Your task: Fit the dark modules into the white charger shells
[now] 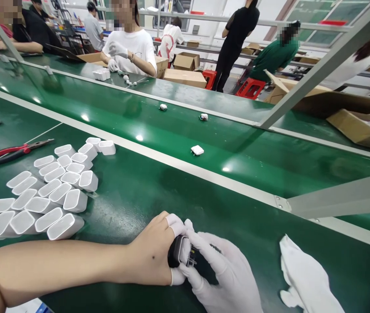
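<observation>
My left hand (159,252), with white covers on its fingertips, is wrapped round a small black casing (174,253) low in the middle of the view. My right hand (227,269) wears a white glove. Its thumb and fingers pinch a white part (185,251) with metal prongs and a bit of yellow, at the open end of the casing. Several white hollow cups (54,189) stand on the green table (133,191) left of my hands, their open ends up.
Pliers (22,150) with red and black handles lie at the left. A white glove (307,274) rests at the right. Small white parts (197,150) sit on the belt beyond the pale rail (172,163). Across it sits a person (133,48) in white gloves.
</observation>
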